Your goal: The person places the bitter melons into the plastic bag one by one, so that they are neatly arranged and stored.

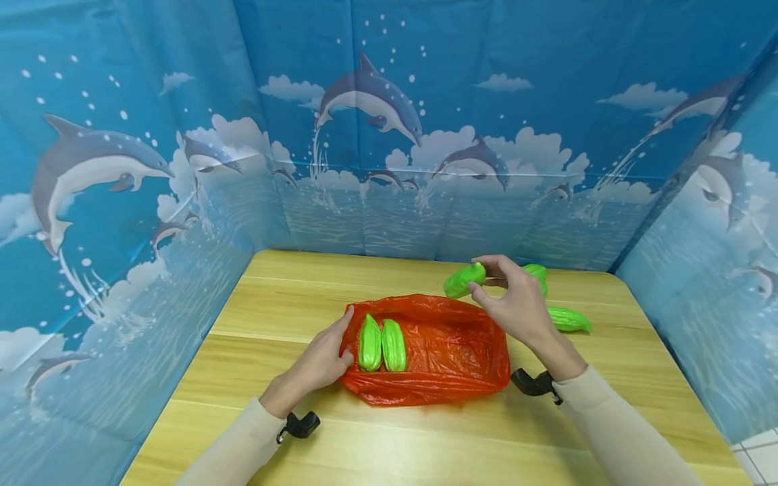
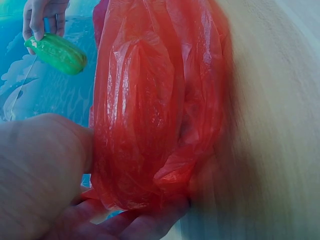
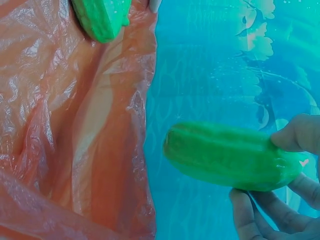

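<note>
My right hand (image 1: 519, 300) pinches a green bitter melon (image 1: 463, 281) by one end, thumb on one side and fingers on the other. It is raised near the far right rim of a red plastic bag (image 1: 419, 391). My left hand (image 1: 316, 361) grips the bag's left edge, its fingers partly hidden by the plastic in the left wrist view. Inside the wide-open bag, two bitter melons lie side by side at the left end, one (image 1: 369, 344) nearest my left hand and another (image 1: 394, 345) beside it. The right part of the bag floor shows bare red plastic.
To the right of the bag, a bitter melon (image 1: 570, 319) lies on the wooden table (image 1: 389, 445). Another (image 1: 536, 273) sits farther back, partly hidden behind my right hand. A blue dolphin-print sheet (image 1: 389, 209) walls the table's back and sides.
</note>
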Demonstrator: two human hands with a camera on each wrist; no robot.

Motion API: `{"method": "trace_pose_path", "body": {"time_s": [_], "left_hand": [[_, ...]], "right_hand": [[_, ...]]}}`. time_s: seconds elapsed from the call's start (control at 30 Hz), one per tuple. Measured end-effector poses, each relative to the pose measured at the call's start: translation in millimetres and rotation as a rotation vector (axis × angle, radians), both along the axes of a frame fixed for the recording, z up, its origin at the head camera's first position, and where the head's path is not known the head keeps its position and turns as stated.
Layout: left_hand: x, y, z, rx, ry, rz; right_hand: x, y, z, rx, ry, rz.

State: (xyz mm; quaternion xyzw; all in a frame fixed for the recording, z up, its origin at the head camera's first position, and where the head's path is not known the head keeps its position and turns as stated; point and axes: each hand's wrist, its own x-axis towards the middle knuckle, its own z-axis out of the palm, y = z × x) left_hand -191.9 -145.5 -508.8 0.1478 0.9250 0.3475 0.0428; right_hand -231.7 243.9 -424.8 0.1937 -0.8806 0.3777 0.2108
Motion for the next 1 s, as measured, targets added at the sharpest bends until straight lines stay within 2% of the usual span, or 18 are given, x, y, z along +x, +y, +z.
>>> {"method": "trace_pose_path", "body": {"time_s": [0.6, 1.0], "left_hand": [[-2.6, 0, -3.1, 0.004, 0.002, -0.01], [-2.4, 0, -2.7, 0.0, 0.002, -0.012]], "right_hand": [[5.6, -14, -0.2, -0.001, -0.038, 0.057], [2.9, -25, -2.7, -0.001, -0.177, 0.087]]}}
